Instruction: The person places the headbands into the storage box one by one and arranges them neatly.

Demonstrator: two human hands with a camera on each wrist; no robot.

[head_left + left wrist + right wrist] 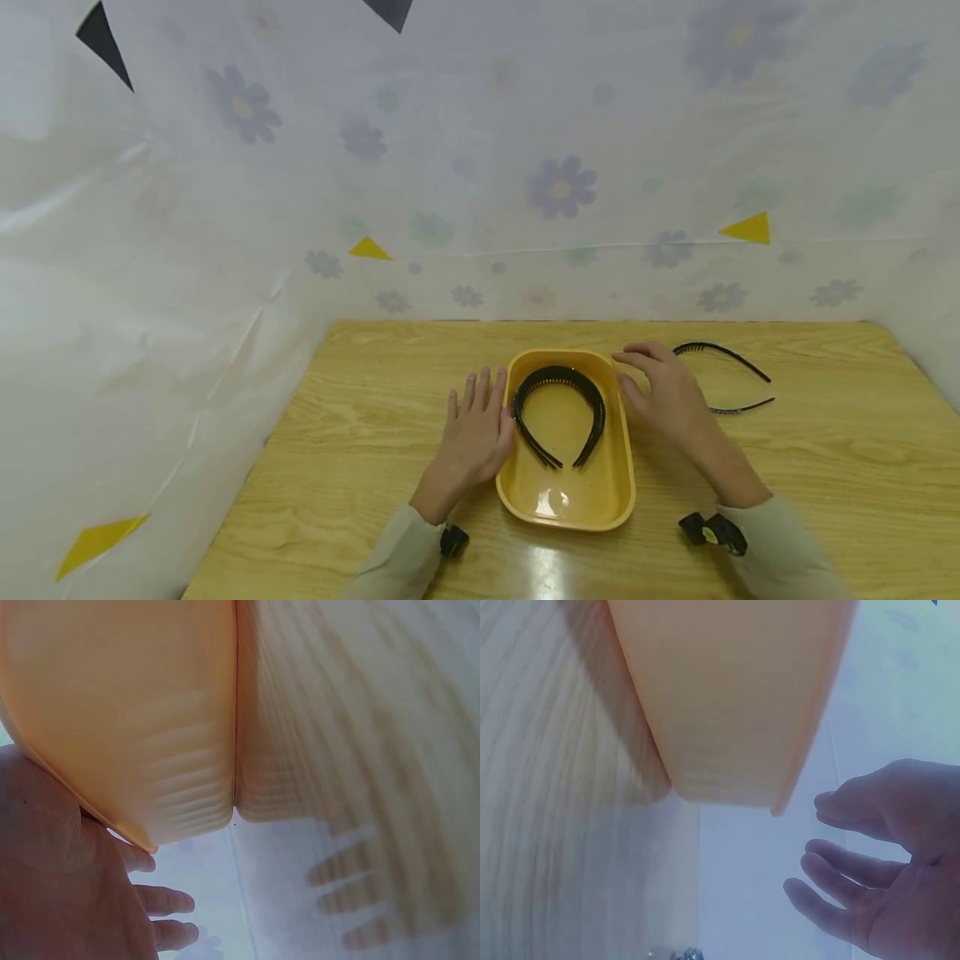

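Observation:
A yellow plastic tray [564,510] stands on the wooden table. Inside it lie black toothed headbands [599,412], stacked together with their ends toward the person. Against the tray's left rim rests the left hand [474,435], its fingers straight and pointing away from the person. The left wrist view shows that hand [71,862] along the tray's side wall [150,712]. Beside the far right corner of the tray, the right hand [667,398] hovers with loosely bent fingers and nothing in its grasp. In the right wrist view a gap separates its fingertips from the tray [727,705].
Another thin black headband [731,354] lies on the table to the right, partly hidden behind the right hand. A flower-patterned white sheet [480,167] closes off the back and sides of the table [360,400]. Black devices [712,533] are strapped at both wrists.

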